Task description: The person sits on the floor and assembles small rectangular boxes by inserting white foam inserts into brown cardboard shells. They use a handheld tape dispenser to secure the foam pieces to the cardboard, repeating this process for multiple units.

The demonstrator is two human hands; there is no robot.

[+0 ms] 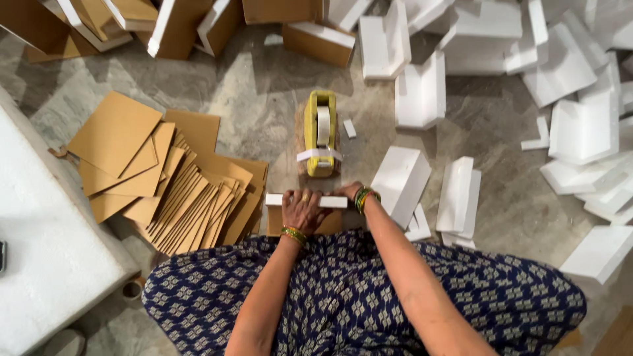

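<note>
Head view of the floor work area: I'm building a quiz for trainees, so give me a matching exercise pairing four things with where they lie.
Things:
1. yellow tape dispenser
2. fanned stack of brown cardboard sheets
3. scattered white foam blocks
4. white foam and brown cardboard piece

Places:
A. under both hands, left hand and right hand
B. left of the hands
C. straight ahead of the hands
D. far right of the floor

Pairs: 1-C, 2-B, 3-D, 4-A

Packing workshop floor: foam blocks (pixel 419 95), cardboard sheets (pixel 171 184), tape dispenser (pixel 320 132).
</note>
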